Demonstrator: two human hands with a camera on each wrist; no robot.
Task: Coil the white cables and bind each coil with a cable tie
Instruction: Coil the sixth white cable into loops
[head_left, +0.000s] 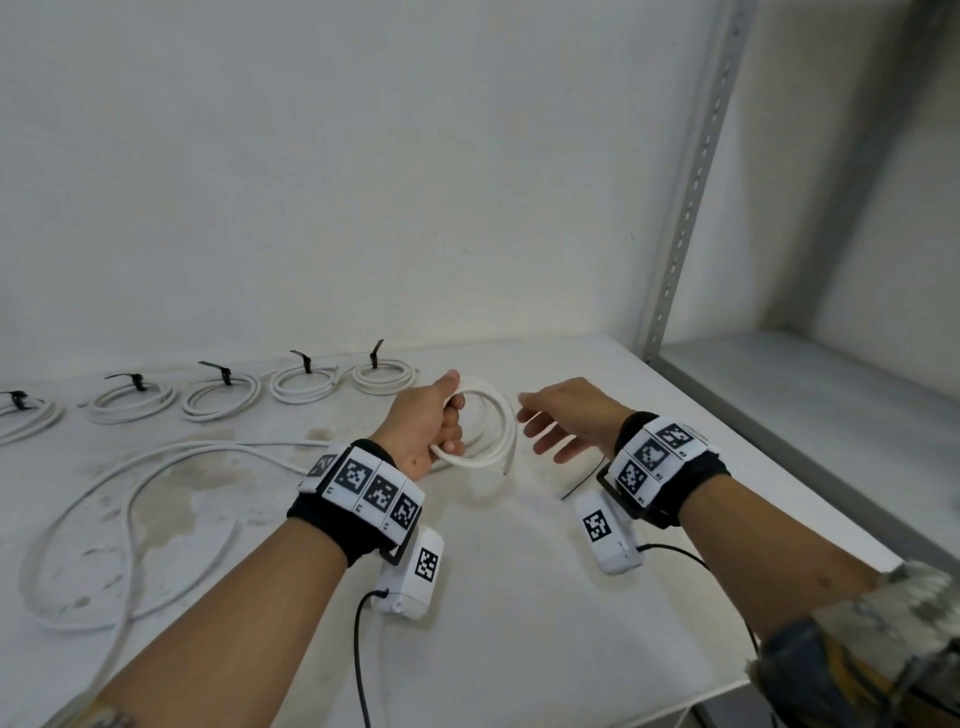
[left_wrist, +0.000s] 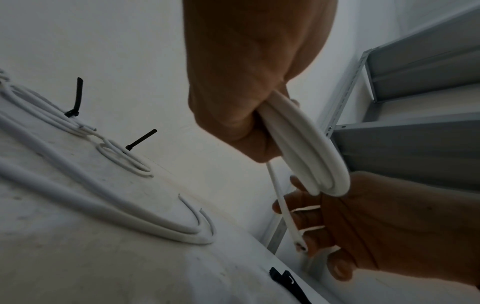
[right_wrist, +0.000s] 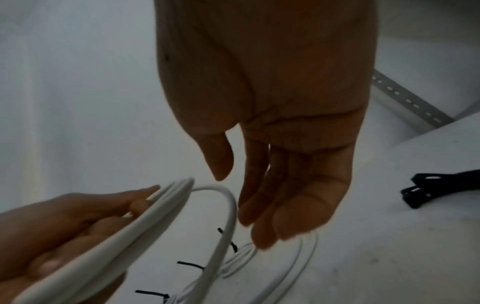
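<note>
Right hand (right_wrist: 272, 144) slack beside coil (right_wrist: 124, 232), empty.

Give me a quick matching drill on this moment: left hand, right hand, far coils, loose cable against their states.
1 left hand
2 right hand
3 far coils
4 loose cable

a bound with black ties
b sprawled uncoiled on the table
c grips the fresh coil
d open, holding nothing

Pairs: 1-c, 2-d, 3-a, 4-b

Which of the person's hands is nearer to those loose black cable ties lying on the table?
The right hand. It hovers open just above and beside the loose black cable ties, which lie on the table under its wrist. The left hand is farther off, gripping the white coil.
</note>
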